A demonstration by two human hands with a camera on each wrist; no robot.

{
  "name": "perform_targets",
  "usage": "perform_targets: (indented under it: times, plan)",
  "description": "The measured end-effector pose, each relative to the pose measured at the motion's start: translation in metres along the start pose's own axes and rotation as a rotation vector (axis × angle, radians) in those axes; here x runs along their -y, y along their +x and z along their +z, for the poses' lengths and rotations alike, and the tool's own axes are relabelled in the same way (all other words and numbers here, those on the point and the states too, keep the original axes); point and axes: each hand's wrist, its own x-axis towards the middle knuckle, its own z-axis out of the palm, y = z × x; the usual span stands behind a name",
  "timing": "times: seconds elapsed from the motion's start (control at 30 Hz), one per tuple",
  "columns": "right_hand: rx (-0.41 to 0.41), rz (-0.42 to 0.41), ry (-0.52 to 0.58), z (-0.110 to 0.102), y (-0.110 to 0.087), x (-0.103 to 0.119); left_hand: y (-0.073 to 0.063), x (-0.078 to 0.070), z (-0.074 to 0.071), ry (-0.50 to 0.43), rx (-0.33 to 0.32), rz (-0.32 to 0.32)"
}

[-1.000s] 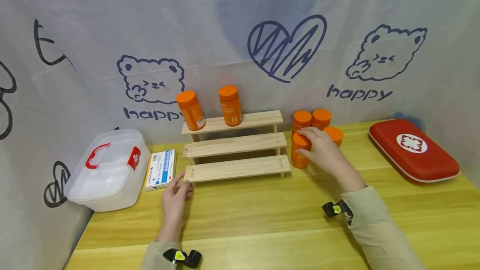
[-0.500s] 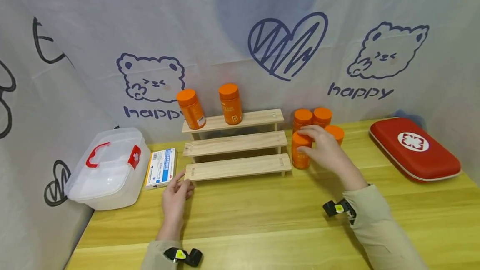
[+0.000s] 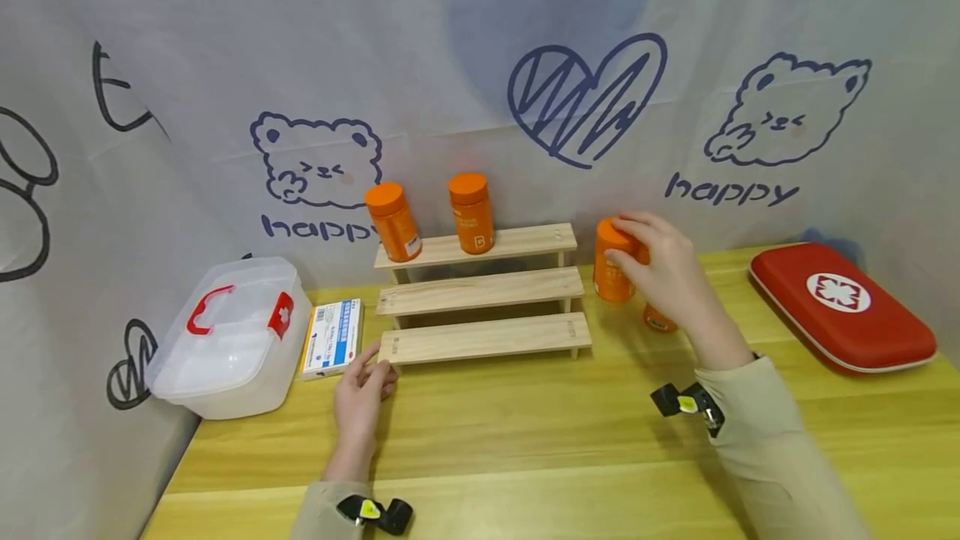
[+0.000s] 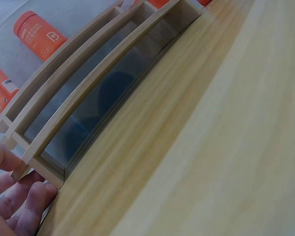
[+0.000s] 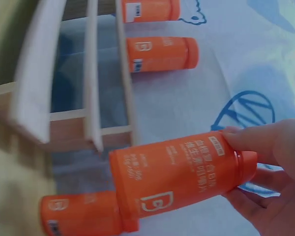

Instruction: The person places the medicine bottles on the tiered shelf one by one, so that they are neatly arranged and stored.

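My right hand point(image 3: 671, 273) holds an orange pill bottle point(image 3: 613, 269) by its cap end, thumb on one side and fingers on the other. In the right wrist view the held bottle point(image 5: 172, 172) is tilted and overlaps another orange bottle point(image 5: 83, 214). Part of an orange bottle point(image 3: 660, 321) shows behind my right hand; others there are hidden. My left hand point(image 3: 362, 398) grips the left front corner of a three-step wooden rack point(image 3: 483, 338), as the left wrist view shows with its fingers point(image 4: 32, 209). Two orange bottles point(image 3: 397, 227) stand on the top step.
Left of the rack lie a blue-and-white medicine box point(image 3: 333, 338) and a clear plastic case point(image 3: 225, 357) with a red handle. A red first-aid case point(image 3: 840, 307) lies at the right. A printed white curtain point(image 3: 450, 65) hangs behind the table.
The right hand has lifted the front orange bottle up and away from the group on the table. My left hand stays at the rack corner. The head view has shifted slightly.
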Motion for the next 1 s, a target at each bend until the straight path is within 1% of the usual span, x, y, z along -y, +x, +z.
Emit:
perform_targets:
  times: [0.07,0.17,0.3,0.4,0.53,0.63,0.7,0.87,1.0]
  plan:
    - [-0.023,-0.010,0.002,-0.002,0.010,0.005,0.001,-0.001,0.000,0.003,-0.001,0.000]
    - [-0.064,-0.035,0.008,0.002,0.026,0.009,0.002,-0.001,0.000,0.002,-0.001,0.000]
    - [-0.137,-0.103,0.037,0.017,0.046,0.011,0.002,0.000,0.000,-0.002,0.004,0.003]
    - [-0.170,-0.140,0.074,0.031,0.059,0.010,0.001,0.001,0.000,-0.001,0.002,0.008]
    - [-0.170,-0.117,0.126,0.047,0.072,0.008,0.001,0.001,0.001,0.000,-0.002,0.001]
    - [-0.165,-0.091,0.147,0.055,0.079,0.007,0.001,0.000,0.000,0.000,-0.002,-0.013]
    - [-0.156,-0.086,0.146,0.057,0.081,0.006,0.001,0.001,0.001,-0.002,-0.001,-0.017]
    - [-0.132,-0.093,0.154,0.059,0.083,0.003,0.001,0.000,0.000,0.000,-0.009,-0.001]
    - [-0.101,-0.080,0.172,0.058,0.078,-0.001,0.002,0.000,0.000,-0.007,-0.003,-0.005]
